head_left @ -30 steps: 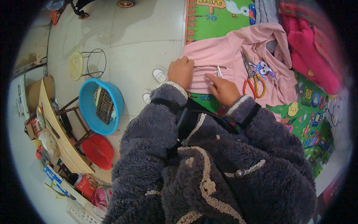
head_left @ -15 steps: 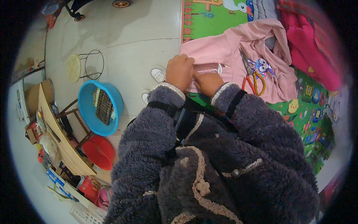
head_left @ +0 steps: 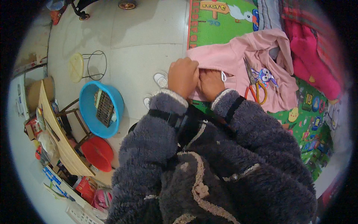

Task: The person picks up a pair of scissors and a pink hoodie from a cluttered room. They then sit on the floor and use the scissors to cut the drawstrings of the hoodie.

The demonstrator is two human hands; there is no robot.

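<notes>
A pink sweatshirt (head_left: 220, 54) with a cartoon rabbit print lies spread in front of me. My left hand (head_left: 182, 78) is closed on its near left edge, the fingers curled around the cloth. Close beside it, my right hand (head_left: 210, 85) reaches into the fold or opening of the garment. Its fingers are bent and mostly hidden, so what they pinch does not show. A short white cord loop (head_left: 223, 76) sticks out next to the right hand. Scissors (head_left: 253, 80) with red and yellow handles rest on the sweatshirt, right of my hands.
Under the garment is a green printed play mat (head_left: 223, 31). A bright pink cloth (head_left: 311, 56) lies at right. On the left are a blue basin (head_left: 118, 99) holding a dark rack, a red basin (head_left: 97, 153), a yellow-topped stool (head_left: 76, 67) and a wooden table (head_left: 63, 138). White shoes (head_left: 160, 79) stand near my left hand.
My right hand has pushed further into the garment's opening, beside the left hand. The left hand keeps its grip on the edge. The whole view has shifted slightly.
</notes>
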